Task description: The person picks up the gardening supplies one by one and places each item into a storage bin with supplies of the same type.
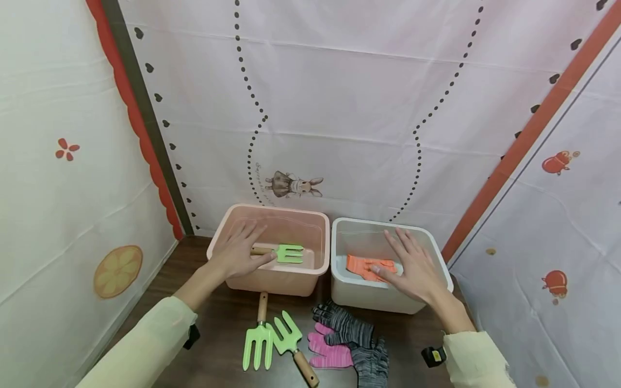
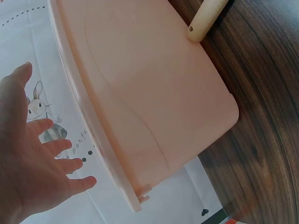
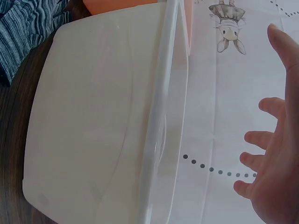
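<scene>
My left hand (image 1: 237, 252) is over the pink bin (image 1: 276, 284), its fingers spread and holding nothing. Inside that bin lies a green hand fork (image 1: 289, 254) with a wooden handle, partly behind my thumb in the head view. Over the white bin (image 1: 378, 297) my right hand (image 1: 412, 268) is spread too, with nothing in it. An orange glove (image 1: 361, 266) lies in this bin, its end overlapped by my right thumb. Both wrist views show the fingers (image 2: 56, 144) and fingers (image 3: 259, 140) apart, above the bin rims.
In front of the bins, two more green hand forks lie on the dark wood table, one upright (image 1: 258, 340) and one slanted (image 1: 289, 335). Beside them are a pink glove (image 1: 330, 353) and grey striped gloves (image 1: 371, 361). Printed cloth walls (image 1: 339, 97) stand behind and at both sides.
</scene>
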A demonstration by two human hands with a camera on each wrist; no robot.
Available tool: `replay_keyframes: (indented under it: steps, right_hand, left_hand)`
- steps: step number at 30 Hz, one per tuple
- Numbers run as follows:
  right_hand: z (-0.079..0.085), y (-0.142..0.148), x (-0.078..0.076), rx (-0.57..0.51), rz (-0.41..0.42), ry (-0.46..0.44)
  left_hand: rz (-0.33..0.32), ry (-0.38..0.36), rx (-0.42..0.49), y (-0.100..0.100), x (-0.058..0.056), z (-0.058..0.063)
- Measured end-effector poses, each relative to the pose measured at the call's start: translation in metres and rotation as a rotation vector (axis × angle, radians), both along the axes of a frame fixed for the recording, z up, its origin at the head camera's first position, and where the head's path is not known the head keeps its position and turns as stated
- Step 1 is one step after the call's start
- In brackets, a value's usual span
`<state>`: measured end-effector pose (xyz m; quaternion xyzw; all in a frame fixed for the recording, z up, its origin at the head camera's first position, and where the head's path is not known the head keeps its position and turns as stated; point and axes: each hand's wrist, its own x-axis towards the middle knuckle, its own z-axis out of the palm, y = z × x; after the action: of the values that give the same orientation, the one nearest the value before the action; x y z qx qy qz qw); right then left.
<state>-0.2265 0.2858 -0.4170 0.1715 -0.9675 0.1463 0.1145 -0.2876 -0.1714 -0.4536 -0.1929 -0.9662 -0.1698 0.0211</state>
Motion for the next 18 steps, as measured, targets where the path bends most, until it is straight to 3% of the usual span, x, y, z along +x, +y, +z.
replay_keyframes:
  steps: [10,18]
  right_hand:
    - [-0.002,-0.005,-0.001,-0.050,0.026,0.001]
    - [-0.009,-0.015,-0.002,-0.052,0.033,-0.014]
  left_hand:
    - [0.010,0.032,0.018,-0.004,-0.005,0.000]
    - [0.013,0.093,0.092,-0.019,-0.003,-0.004]
